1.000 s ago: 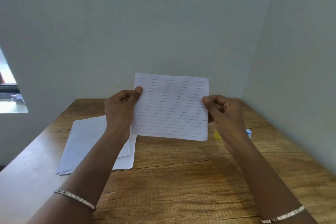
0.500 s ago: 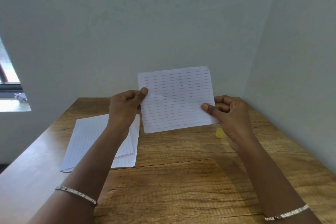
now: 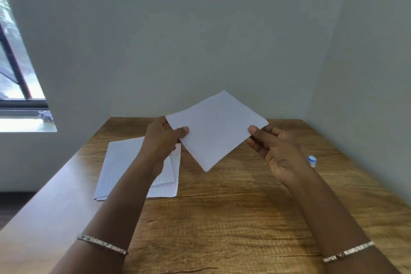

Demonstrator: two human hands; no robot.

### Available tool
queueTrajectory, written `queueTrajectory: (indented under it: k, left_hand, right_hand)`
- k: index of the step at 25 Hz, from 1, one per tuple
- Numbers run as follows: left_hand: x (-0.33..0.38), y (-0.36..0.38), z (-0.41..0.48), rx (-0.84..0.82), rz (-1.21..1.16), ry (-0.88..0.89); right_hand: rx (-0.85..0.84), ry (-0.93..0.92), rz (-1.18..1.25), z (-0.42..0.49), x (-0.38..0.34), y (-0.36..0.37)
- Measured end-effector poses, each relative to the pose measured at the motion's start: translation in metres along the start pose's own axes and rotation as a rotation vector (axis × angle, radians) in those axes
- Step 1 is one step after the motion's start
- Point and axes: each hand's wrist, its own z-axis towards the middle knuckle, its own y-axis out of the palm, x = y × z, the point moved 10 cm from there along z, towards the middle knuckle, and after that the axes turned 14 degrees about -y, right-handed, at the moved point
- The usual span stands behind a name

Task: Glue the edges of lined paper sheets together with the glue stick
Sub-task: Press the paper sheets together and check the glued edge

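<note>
I hold a small lined paper sheet (image 3: 216, 129) in the air above the wooden table (image 3: 233, 218), turned like a diamond with one corner pointing down. My left hand (image 3: 163, 138) pinches its left corner between thumb and fingers. My right hand (image 3: 274, 149) pinches its right corner. A stack of lined paper sheets (image 3: 124, 162) lies flat on the table at the left, partly under my left forearm. A small white and blue cap (image 3: 311, 160) of the glue stick shows just right of my right hand; the glue stick's body is hidden.
Grey walls close in the table at the back and on the right. A window (image 3: 15, 87) is at the far left. The table's left edge (image 3: 44, 202) runs diagonally toward me. Both wrists wear thin silver bracelets.
The held sheet has rotated counterclockwise from level to a diamond tilt and moved lower and farther away. The yellow glue stick body seen earlier is now hidden behind my right hand.
</note>
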Motion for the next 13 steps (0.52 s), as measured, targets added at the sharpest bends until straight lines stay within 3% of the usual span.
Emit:
queueTrajectory:
  k: [5, 13]
  left_hand:
    - [-0.019, -0.029, -0.037, 0.069, 0.183, -0.052]
    - [-0.052, -0.075, -0.089, 0.091, 0.447, -0.175]
  right_hand:
    - [0.028, 0.009, -0.137, -0.002, 0.005, 0.015]
    - [-0.191, 0.082, -0.605, -0.012, 0.061, 0.063]
